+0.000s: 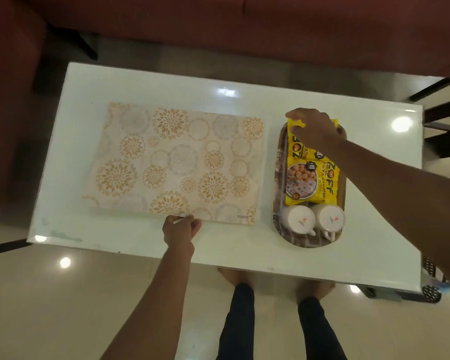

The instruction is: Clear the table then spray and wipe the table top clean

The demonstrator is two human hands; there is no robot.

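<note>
Yellow snack packet (300,131) gripped by right hand (313,128) over tray (278,178), left hand (181,229) fingers pinching placemat (174,162) edge

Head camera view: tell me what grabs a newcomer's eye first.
The bright yellow snack packets in the oval tray at the table's right end stand out, the right hand pinching the far one. Two white cups lie at the tray's near end. Left of it, the left hand grips the floral placemat by its near edge.

A dark red sofa (244,27) spans twelve o'clock; glossy cream floor tiles (50,307) at seven o'clock mirror round ceiling lights.
</note>
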